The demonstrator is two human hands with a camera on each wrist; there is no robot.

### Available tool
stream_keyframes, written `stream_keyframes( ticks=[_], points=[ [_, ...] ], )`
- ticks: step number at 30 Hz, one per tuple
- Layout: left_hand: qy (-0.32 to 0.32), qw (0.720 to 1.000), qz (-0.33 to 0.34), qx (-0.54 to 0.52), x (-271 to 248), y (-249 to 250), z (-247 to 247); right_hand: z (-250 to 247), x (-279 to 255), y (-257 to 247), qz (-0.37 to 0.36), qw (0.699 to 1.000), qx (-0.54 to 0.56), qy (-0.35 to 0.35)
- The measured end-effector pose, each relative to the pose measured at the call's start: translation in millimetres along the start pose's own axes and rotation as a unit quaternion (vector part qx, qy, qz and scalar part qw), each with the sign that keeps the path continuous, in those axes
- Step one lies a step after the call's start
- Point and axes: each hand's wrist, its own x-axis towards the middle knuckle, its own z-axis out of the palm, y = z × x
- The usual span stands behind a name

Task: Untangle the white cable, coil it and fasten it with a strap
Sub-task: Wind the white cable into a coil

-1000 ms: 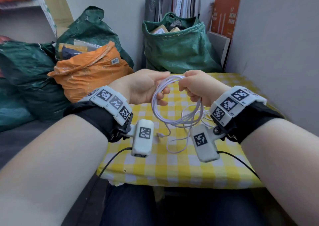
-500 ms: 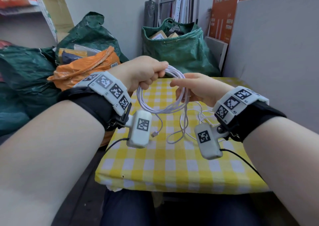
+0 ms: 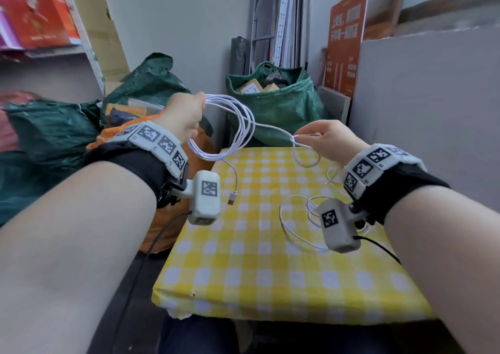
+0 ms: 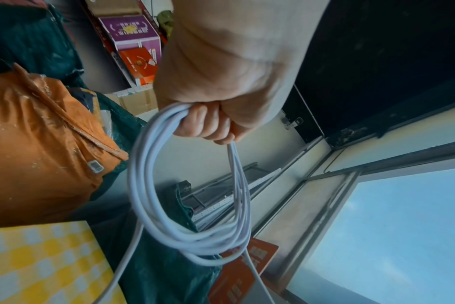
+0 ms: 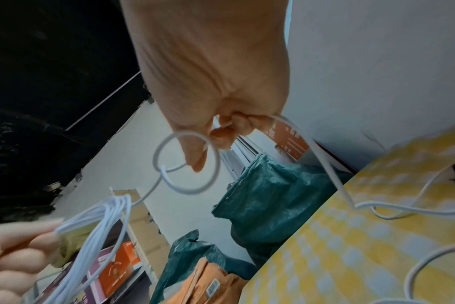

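A: Nearest us, slack loops of the white cable (image 3: 297,229) lie on the yellow checked tablecloth (image 3: 257,267), under and beside our right wrist camera (image 3: 338,225). That is the length not yet wound.

B: Above it, our right hand (image 3: 328,140) pinches a single strand between thumb and fingers (image 5: 222,135); the right wrist view shows a small curl of cable just past the fingertips.

A: From that pinch one strand runs up and left, across open air, to the bundle. Our left hand (image 3: 184,116) is clenched round several turns of the coil (image 4: 190,205), which hangs below the fist off the table's far left corner.

B: So the free run lies side to side between the hands, and the slack feeds from the right. We judge the right hand is the one to carry the next turn over to the left.

A: How does the cable look?

B: Thin, smooth, pale; the turns sit roughly parallel, uneven in size. A plug end (image 3: 232,198) dangles from the coil above the cloth. We see no strap anywhere.

A: Beyond the table, an orange sack (image 4: 39,133) and green woven bags (image 3: 273,104) stand against the wall.
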Motion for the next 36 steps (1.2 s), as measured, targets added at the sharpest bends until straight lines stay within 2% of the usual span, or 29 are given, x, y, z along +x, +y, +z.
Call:
stream_keyframes(
  ticks=[4,5,7,8,10,13,15,17,19,22,24,27,30,34,36],
  points=[
    [0.085,0.996,-0.016,0.023,0.4,5.1,-12.2,-15.5,2.1,4.7,0.046,0.996,-0.034,0.067],
    [0.101,0.993,-0.038,0.037,2.9,3.5,-17.0,-18.2,2.6,7.1,0.070,0.993,-0.071,0.067],
    [0.138,0.985,-0.033,0.098,5.4,4.5,-25.5,-22.2,2.4,14.0,0.110,0.977,-0.175,0.046],
    [0.133,0.986,-0.026,0.100,2.5,5.4,-26.8,-24.3,1.6,17.3,0.123,0.967,-0.219,0.035],
    [0.111,0.993,-0.028,-0.006,-4.7,8.9,-28.5,-28.2,0.6,22.2,0.147,0.957,-0.251,0.016],
    [0.077,0.997,-0.019,0.003,-7.7,11.6,-21.5,-25.6,0.3,20.1,0.144,0.953,-0.266,-0.016],
    [0.040,0.999,-0.009,-0.033,-10.4,14.1,-14.8,-22.4,0.9,14.4,0.160,0.948,-0.273,-0.041],
    [0.000,0.999,0.010,-0.031,-13.8,16.7,-10.1,-21.3,1.8,9.0,0.183,0.943,-0.278,-0.014],
    [-0.035,0.999,0.023,-0.018,-17.5,20.8,-7.8,-22.5,3.9,2.6,0.177,0.957,-0.229,0.030],
    [-0.091,0.995,0.033,0.000,-19.7,27.6,-3.5,-18.9,2.2,-23.9,0.077,0.992,-0.062,0.073],
    [-0.142,0.988,0.049,0.018,-23.8,32.4,2.9,-11.1,-6.9,-50.1,0.019,0.997,0.071,0.025],
    [-0.209,0.974,0.072,0.044,-31.6,38.6,11.2,7.3,-9.9,-70.2,-0.039,0.988,0.101,-0.110],
    [-0.256,0.963,0.079,0.045,-35.9,42.4,11.0,14.7,-5.1,-63.4,0.006,0.983,0.136,-0.120],
    [-0.267,0.960,0.078,0.037,-37.3,40.8,8.2,18.8,-8.4,-53.0,0.093,0.962,0.200,-0.163],
    [-0.267,0.960,0.071,0.036,-36.7,36.9,9.5,20.2,-9.5,-54.6,0.109,0.959,0.216,-0.150]
  ],
)
